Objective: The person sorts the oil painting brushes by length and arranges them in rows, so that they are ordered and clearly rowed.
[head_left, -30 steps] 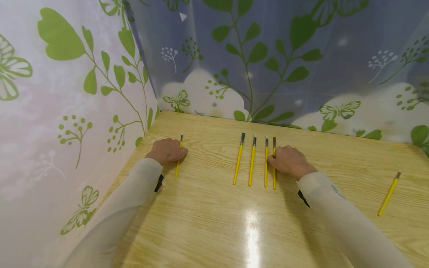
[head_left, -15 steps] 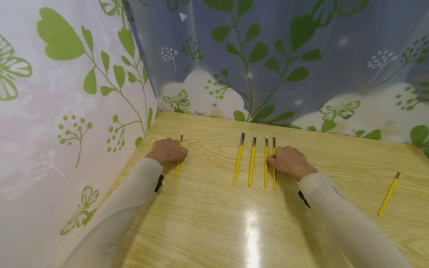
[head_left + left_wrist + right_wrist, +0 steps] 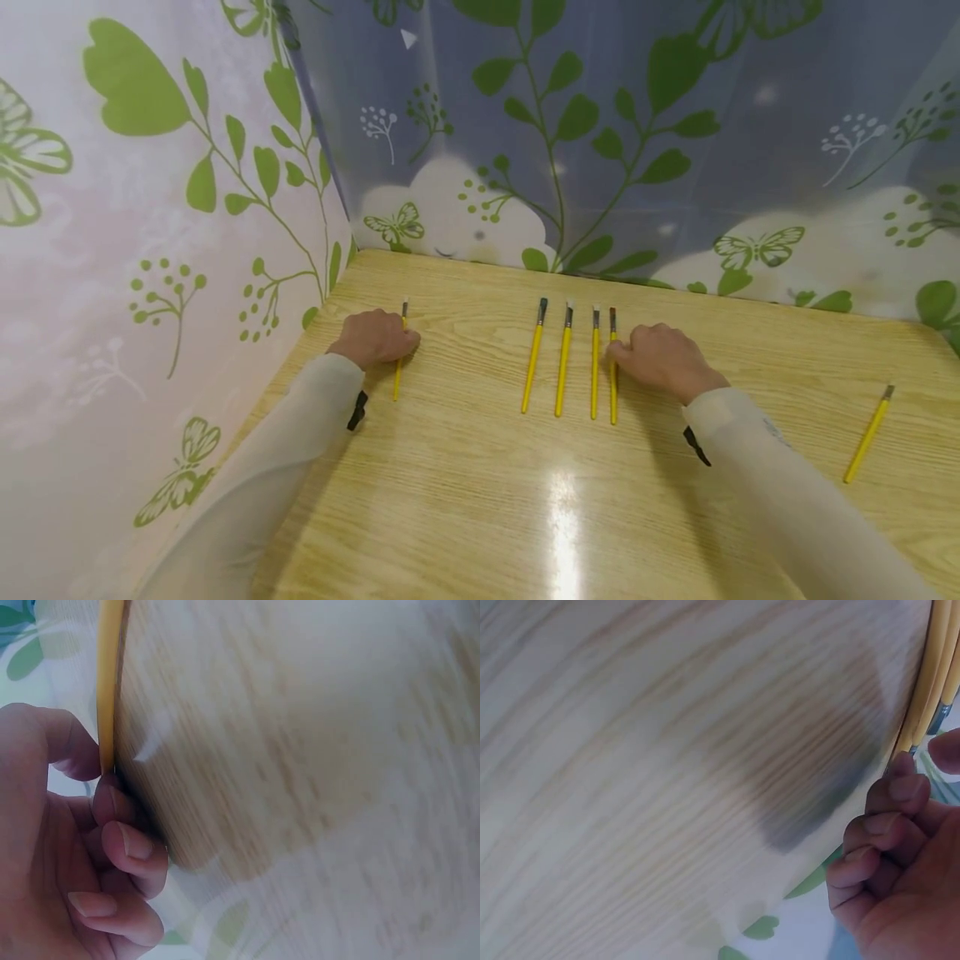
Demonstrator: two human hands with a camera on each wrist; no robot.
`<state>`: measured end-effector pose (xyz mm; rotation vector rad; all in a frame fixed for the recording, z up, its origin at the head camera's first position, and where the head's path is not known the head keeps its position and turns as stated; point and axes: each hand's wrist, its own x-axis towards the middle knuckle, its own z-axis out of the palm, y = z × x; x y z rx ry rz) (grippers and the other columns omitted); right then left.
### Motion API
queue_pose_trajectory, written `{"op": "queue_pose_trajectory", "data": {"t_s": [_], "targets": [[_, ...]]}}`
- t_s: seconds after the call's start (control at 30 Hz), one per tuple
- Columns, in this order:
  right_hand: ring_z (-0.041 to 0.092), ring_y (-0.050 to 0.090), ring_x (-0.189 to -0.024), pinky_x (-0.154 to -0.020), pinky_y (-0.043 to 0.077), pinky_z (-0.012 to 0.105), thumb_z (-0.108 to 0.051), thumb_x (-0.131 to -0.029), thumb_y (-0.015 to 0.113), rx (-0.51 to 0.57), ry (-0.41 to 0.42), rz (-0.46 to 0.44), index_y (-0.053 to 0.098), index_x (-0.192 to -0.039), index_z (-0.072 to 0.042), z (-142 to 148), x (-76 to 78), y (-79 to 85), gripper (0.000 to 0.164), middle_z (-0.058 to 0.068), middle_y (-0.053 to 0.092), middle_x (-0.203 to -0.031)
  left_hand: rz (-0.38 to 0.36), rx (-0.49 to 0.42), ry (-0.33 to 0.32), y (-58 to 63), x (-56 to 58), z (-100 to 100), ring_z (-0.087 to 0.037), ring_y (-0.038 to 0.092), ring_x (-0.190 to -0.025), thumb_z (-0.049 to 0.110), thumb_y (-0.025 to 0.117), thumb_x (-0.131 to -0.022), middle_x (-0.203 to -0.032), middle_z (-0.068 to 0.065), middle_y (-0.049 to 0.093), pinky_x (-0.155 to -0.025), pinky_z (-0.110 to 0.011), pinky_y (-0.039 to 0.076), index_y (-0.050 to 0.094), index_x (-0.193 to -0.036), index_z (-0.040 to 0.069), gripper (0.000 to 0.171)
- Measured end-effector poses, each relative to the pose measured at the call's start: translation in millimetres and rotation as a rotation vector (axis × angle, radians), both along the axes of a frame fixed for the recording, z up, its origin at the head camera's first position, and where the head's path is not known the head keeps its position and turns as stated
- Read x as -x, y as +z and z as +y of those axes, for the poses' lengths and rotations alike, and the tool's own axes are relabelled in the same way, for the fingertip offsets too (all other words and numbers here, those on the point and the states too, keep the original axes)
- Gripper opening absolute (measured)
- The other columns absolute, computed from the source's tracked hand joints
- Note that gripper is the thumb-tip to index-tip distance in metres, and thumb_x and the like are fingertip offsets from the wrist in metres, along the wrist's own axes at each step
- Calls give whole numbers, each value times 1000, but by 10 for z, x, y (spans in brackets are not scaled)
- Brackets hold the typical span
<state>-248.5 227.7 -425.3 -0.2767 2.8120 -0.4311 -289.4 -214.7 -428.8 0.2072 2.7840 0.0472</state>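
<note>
At the table's left my left hand pinches a thin yellow-handled paintbrush that lies upright in the head view. In the left wrist view the thumb and forefinger meet on its yellow handle. My right hand is at the rightmost paintbrush of a row, its thumb above the handle. The right wrist view shows that thumb apart from the forefinger, the other fingers loosely bent. Left of this brush lie three more: a white-tipped one, another and a dark-tipped one.
A further yellow paintbrush lies slanted at the far right of the wood-grain table. Patterned sheets with leaves and butterflies stand along the left and back edges.
My right hand has shifted slightly to the right, its thumb rising from between the two rightmost row brushes. The brush in my left hand has turned very slightly; the row stays put.
</note>
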Motion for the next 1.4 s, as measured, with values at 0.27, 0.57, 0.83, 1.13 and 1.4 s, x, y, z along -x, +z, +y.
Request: {"op": "queue_pose_trajectory", "data": {"t_s": [0.27, 0.57, 0.83, 1.13, 1.4], "targets": [[14, 23, -55, -60, 29, 35, -33, -106, 38, -1, -7, 11, 35, -60, -22, 259, -44, 12, 47, -5, 26, -58, -1, -29, 22, -2, 26, -42, -20, 38, -62, 38, 48, -95, -69, -4, 46, -59, -38, 34, 46, -67, 18, 35], [14, 30, -52, -59, 33, 35, -39, -110, 38, -29, -12, -3, 43, -61, -20, 592, -98, 94, 53, -5, 33, -56, 16, -57, 23, 52, 21, -134, -18, 33, -61, 37, 48, -94, -67, -1, 40, -57, -37, 31, 43, -65, 19, 34], [12, 26, -52, -57, 31, 35, -40, -110, 38, -29, -36, -11, 43, -61, -21, 913, -175, 146, 53, -7, 32, -56, 16, -77, 27, 112, -7, -142, -17, 29, -59, 36, 46, -97, -64, 0, 37, -58, -36, 29, 43, -64, 19, 37], [12, 25, -55, -58, 29, 35, -42, -111, 38, -55, -72, -24, 43, -64, -20, 1307, -315, 103, 52, -6, 32, -58, 27, -52, 5, 140, 61, -7, -18, 39, -60, 44, 46, -105, -67, -2, 44, -59, -37, 36, 50, -70, 17, 45], [13, 25, -57, -59, 29, 36, -44, -113, 38, -82, -90, -28, 41, -65, -20, 1579, -434, 128, 54, -6, 31, -59, 1, -78, -7, 200, 76, 163, -16, 31, -58, 40, 47, -104, -62, 2, 38, -58, -36, 30, 47, -66, 18, 44]]}}
